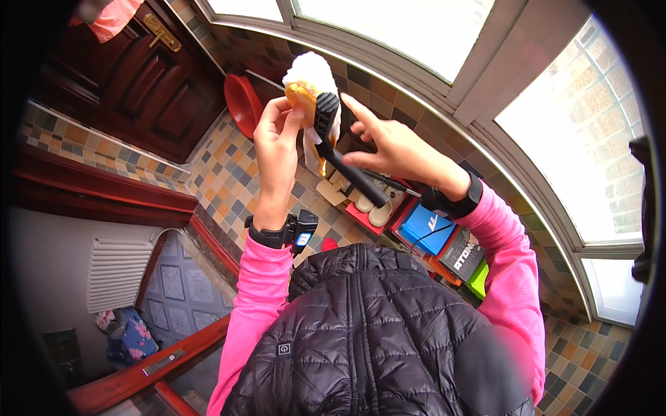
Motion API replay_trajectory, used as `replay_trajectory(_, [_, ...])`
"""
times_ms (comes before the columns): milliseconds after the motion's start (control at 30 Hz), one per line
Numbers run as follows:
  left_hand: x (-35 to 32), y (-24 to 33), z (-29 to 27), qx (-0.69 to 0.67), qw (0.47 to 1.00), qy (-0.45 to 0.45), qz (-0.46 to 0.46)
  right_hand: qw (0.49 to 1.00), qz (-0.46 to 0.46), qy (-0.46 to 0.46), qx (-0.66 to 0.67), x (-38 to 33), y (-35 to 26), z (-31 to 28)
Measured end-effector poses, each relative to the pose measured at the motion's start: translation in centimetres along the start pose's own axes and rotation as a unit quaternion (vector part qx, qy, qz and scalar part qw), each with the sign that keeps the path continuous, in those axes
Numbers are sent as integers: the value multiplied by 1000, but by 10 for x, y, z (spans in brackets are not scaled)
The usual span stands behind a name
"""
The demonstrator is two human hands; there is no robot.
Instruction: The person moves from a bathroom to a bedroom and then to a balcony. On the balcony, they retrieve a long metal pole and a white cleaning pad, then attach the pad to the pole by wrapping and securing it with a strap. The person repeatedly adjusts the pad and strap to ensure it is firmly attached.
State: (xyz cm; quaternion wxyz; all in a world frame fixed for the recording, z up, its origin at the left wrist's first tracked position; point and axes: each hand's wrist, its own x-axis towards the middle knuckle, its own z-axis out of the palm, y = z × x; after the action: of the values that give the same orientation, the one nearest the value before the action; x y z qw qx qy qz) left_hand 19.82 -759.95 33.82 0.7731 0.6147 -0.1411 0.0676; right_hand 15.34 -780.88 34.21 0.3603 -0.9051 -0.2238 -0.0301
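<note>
A fluffy white and yellow cloth-like piece (311,73) is held up in front of me near the window wall. Its exact kind I cannot make out. My left hand (279,135) is closed on its yellow edge, thumb and fingers pinched together. Against it lies the ridged head of a black tool with a long black handle (357,179), slanting down to the right. My right hand (392,145) is beside the tool, forefinger stretched out, thumb apart near the handle. Whether that thumb touches the handle is unclear.
Shoes (380,213) and boxes, including a blue box (427,229), stand along the window wall below my right arm. A red basin (243,105) leans by the dark wooden door (118,76). At lower left, a white radiator (119,267) is near a doorway.
</note>
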Motion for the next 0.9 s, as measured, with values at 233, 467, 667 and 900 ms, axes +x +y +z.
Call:
replay_trajectory(233, [-4, -16, 9, -16, 997, 59, 35, 888, 204, -106, 398, -43, -1, 97])
replay_trajectory(467, [-7, -34, 18, 1, 996, 90, 24, 733, 285, 54, 615, -49, -4, 129])
replay_trajectory(667, [-25, -53, -20, -26, 998, 9, 55, 679, 243, 16, 693, -58, 12, 78])
replay_trajectory(900, [-57, -111, -52, -205, 898, 69, -383, 478, 151, -23, 865, -63, 23, 62])
